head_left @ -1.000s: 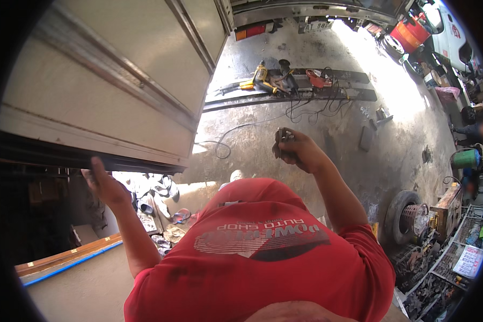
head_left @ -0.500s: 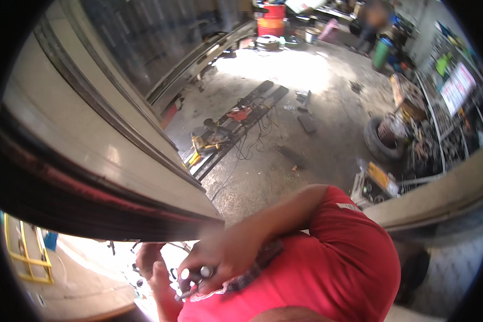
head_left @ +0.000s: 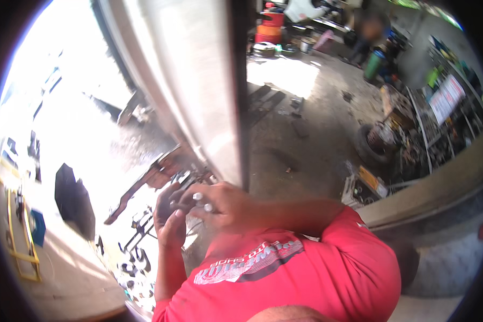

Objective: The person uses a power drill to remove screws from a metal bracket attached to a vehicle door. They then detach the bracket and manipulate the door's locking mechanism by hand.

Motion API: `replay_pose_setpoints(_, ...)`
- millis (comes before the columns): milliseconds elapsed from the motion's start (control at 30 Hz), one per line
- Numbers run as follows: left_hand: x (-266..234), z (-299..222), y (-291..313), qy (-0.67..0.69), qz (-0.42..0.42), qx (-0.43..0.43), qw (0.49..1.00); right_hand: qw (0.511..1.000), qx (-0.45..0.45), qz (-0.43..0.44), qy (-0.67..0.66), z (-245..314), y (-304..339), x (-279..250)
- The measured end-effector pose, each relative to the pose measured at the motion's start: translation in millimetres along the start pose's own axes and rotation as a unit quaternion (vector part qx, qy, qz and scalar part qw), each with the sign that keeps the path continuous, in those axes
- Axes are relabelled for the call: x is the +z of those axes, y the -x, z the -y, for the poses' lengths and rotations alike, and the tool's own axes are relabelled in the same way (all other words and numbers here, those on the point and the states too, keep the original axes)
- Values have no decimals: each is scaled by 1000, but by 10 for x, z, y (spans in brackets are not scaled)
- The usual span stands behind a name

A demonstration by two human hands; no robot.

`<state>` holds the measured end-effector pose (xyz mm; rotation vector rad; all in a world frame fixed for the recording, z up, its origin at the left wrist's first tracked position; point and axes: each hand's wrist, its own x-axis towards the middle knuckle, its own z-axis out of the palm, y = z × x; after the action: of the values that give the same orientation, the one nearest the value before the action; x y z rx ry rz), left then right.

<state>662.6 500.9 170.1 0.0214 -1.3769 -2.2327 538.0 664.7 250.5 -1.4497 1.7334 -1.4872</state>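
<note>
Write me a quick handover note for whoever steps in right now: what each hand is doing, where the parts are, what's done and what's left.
Left hand: raised in front of the chest, fingers curled toward the right hand, touching or nearly touching it; blur hides whether it grips anything.
Right hand: closed around small silvery metal pieces, whose ends poke out between the fingers.
Where things are: both hands meet close below the lower edge of the large pale metal panel. More loose metal parts lie on the ground under the hands.
Done: the small pieces are in hand.
Left: they are not yet fitted anywhere that shows.
</note>
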Motion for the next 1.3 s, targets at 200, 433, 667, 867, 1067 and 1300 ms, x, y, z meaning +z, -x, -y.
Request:
replay_pose_setpoints(200, 198, -339, -103, -265, 66, 55, 960, 987, 51, 61, 143, 46, 6, -205)
replay_pose_setpoints(433, -27, -396, -91, -354, 77, 73, 929, 981, 173, 87, -17, 8, 57, -405)
replay_pose_setpoints(667, -520, -760, -355, -312, 186, 141, 921, 918, 243, -20, -314, 2, -169, -219)
replay_pose_setpoints(867, -1236, -1375, -508, -317, 188, 195, 909, 848, 243, -118, -457, -127, -578, 564)
replay_pose_setpoints(1067, -1717, -1435, -593, -337, 168, 116, 919, 821, 256, -75, -504, 25, -1142, 796)
replay_pose_setpoints(1300, -1542, -1386, -624, -386, 81, 162, 904, 838, 190, -31, -510, 211, -1453, 692)
